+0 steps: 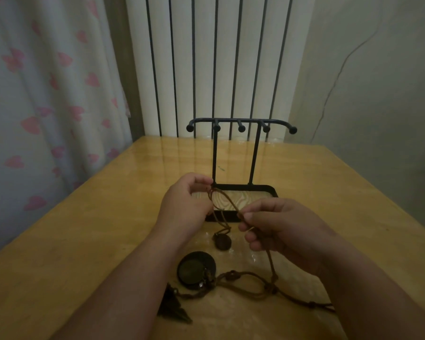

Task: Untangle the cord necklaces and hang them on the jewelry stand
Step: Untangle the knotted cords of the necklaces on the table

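A black jewelry stand (241,123) with several knobbed pegs rises from a wood-grain tray base (260,191) at the middle of the table. Just in front of it, my left hand (184,204) pinches a brown cord (227,204) near its upper loop. My right hand (280,224) pinches the same cord lower down. A small dark pendant (222,240) hangs from the cord between my hands. On the table below lie a large round dark pendant (195,269), knotted brown cords (253,282) and a dark tassel (172,307).
The wooden table (108,229) stands against a white radiator (206,57). A curtain with pink hearts (47,94) hangs at the left. A grey wall (378,69) is at the right.
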A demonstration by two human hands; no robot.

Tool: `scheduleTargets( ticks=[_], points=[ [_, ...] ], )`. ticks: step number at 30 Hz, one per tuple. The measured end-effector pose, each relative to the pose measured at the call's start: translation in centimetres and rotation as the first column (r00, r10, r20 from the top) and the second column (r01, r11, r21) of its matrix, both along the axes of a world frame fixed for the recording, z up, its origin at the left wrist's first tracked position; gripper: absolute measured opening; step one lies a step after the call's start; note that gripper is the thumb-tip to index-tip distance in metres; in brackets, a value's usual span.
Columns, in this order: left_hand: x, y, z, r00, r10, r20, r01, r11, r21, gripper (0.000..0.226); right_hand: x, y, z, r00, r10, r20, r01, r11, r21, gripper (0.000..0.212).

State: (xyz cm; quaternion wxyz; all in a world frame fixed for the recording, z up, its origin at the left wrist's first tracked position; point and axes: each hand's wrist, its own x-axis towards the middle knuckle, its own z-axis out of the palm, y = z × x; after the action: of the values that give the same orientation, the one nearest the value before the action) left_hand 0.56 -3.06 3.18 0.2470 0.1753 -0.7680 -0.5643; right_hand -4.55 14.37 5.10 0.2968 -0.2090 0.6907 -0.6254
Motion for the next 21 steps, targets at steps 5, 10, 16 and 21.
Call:
scheduleTargets(
  ticks=[5, 10, 16, 21],
  points=[
    [0.6, 0.2, 0.3, 0.987, -0.047, -0.157, 0.006, 0.968, -0.249, 0.022, 0.1, -0.3, -0.1, 0.998, -0.063, -0.007, 0.062, 0.996, -0.058, 0.015],
    [0.9, 0.7, -0.1, 0.962, -0.212, -0.170, 0.135, 0.916, -0.378, 0.021, 0.0, -0.4, -0.2, 0.993, -0.115, -0.038, 0.112, 0.991, -0.079, 0.015],
    [1.1, 1.2, 0.2, 0.972, -0.174, -0.160, 0.085, 0.889, -0.450, 0.027, 0.2, -0.5, -0.2, 0.988, -0.110, -0.113, 0.104, 0.993, -0.059, 0.018],
    [0.7, 1.0, 0.0, 0.975, -0.175, -0.135, 0.117, 0.928, -0.353, 0.023, 0.1, -0.4, -0.1, 0.988, -0.113, -0.106, 0.106, 0.992, -0.068, 0.016]
  ],
)
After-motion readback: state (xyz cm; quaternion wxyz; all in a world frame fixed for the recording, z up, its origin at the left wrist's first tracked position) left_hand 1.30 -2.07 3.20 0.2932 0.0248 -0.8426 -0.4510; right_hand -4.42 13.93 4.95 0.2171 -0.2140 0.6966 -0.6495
